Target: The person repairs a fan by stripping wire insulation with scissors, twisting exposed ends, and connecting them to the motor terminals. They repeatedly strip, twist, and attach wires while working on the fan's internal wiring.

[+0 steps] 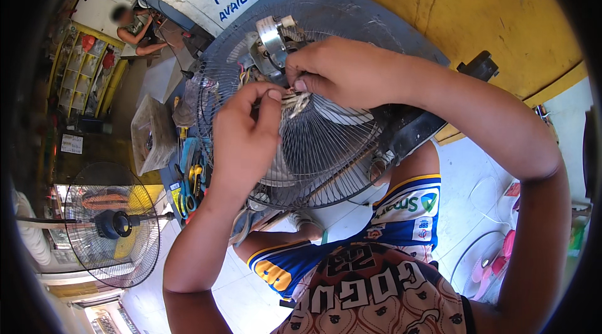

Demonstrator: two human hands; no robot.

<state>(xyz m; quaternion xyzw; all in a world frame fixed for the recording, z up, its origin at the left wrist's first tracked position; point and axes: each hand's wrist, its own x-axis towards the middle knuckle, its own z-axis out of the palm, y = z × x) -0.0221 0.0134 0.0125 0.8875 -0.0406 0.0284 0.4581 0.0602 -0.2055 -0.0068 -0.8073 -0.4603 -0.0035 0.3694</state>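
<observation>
A fan grille (320, 158) lies on a blue-grey surface, with an exposed motor assembly (263, 52) and a silver cylindrical part (271, 35) at its upper middle. My left hand (248, 121) and my right hand (326, 74) meet over the grille, both closed in a pinch on a small bunch of pale wires (295, 103) beside the motor. The wire ends under my fingertips are too small to make out. More coloured wires show to the left of the motor, partly hidden.
Tools (188, 190) and a clear plastic bin (150, 133) line the left edge. A standing fan (113, 224) is lower left, pink fan blades (492, 259) lower right. A yellow panel (451, 2) borders the back right. Another person (135, 36) works at the upper left.
</observation>
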